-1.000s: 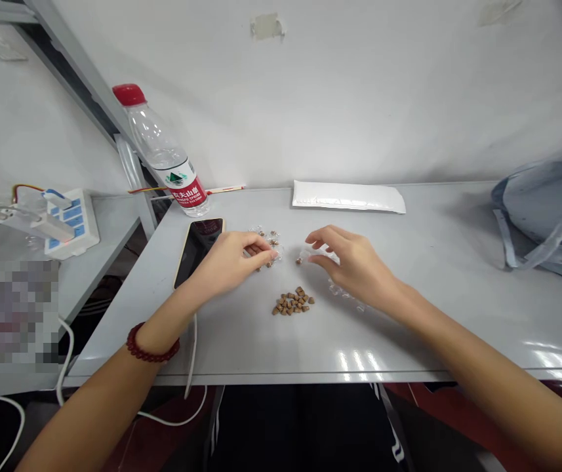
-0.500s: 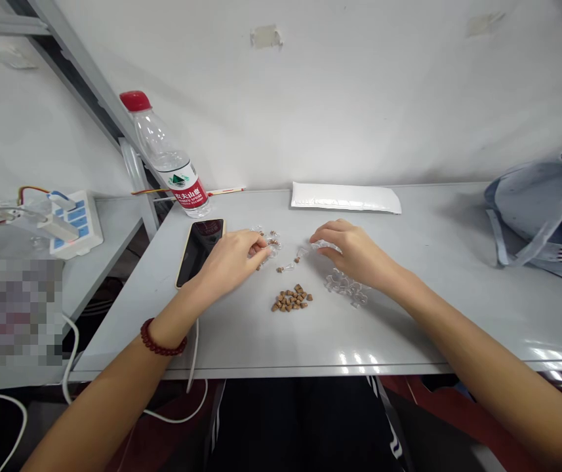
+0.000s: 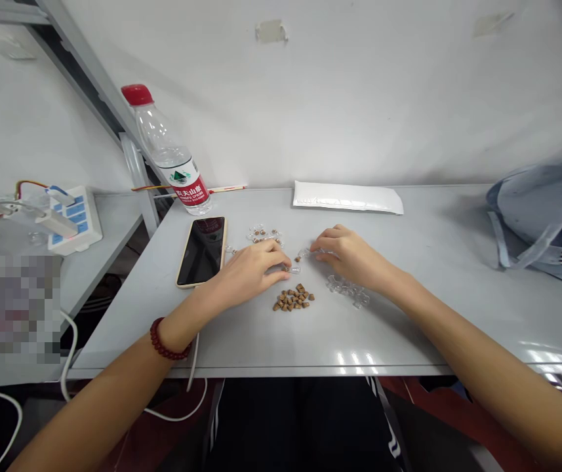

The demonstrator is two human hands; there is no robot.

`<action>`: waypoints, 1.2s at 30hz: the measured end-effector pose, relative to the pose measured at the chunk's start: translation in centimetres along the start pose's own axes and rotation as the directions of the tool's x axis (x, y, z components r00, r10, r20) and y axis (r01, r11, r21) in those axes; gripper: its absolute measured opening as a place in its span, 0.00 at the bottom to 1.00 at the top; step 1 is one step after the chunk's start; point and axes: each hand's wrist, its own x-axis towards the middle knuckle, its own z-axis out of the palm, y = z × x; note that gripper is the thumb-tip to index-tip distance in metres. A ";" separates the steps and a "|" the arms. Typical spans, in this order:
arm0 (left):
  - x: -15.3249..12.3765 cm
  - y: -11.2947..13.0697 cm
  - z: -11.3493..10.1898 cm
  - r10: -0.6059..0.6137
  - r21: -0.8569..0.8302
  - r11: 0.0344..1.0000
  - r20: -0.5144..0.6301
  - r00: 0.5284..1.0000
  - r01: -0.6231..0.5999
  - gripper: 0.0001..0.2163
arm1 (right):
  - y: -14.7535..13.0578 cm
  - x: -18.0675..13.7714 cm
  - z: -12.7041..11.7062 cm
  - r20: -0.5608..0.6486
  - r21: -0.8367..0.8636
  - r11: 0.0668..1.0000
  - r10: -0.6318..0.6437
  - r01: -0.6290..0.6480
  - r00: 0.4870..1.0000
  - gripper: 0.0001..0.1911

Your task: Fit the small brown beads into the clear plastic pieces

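Note:
On the grey table (image 3: 408, 314) lies a small heap of several brown stoppers (image 3: 294, 298). My left hand (image 3: 251, 272), with a red bead bracelet on its wrist, pinches a tiny clear vial (image 3: 293, 269) just above the heap. My right hand (image 3: 349, 252) is closed, its fingertips on another small clear vial (image 3: 305, 252). A cluster of empty clear vials (image 3: 347, 290) lies under my right wrist. Several stoppered vials (image 3: 261, 234) sit behind my left hand.
A black phone (image 3: 202, 250) with a white cable lies left of my hands. A red-capped water bottle (image 3: 170, 154) stands at the back left, a white pouch (image 3: 347, 196) at the back. A blue bag (image 3: 541, 213) is at right, a power strip (image 3: 71, 219) at far left.
My left hand has moved right, from the stoppered vials toward the brown heap, and now pinches a vial. My right hand stayed close to its place, fingers curled lower.

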 end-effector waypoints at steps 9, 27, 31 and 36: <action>0.0 0.5 -0.4 -0.082 0.074 0.994 -0.022 0.996 0.084 0.06 | -0.4 -0.1 -0.2 0.027 0.030 1.000 0.007 -0.008 1.000 0.15; -0.8 1.2 -1.6 -0.047 -0.268 0.953 0.332 0.942 0.142 0.05 | -0.4 -0.3 -1.2 -0.071 0.117 0.993 -0.021 0.029 0.997 0.12; -0.7 1.3 -1.7 -0.074 -0.258 0.952 0.330 0.941 0.165 0.04 | 0.4 -0.5 -2.4 -0.044 0.136 0.990 0.045 -0.039 0.998 0.11; -0.7 1.3 -1.7 -0.087 -0.272 0.947 0.294 0.952 0.171 0.05 | 0.8 -0.6 -3.0 0.007 0.147 0.983 0.109 -0.109 0.994 0.11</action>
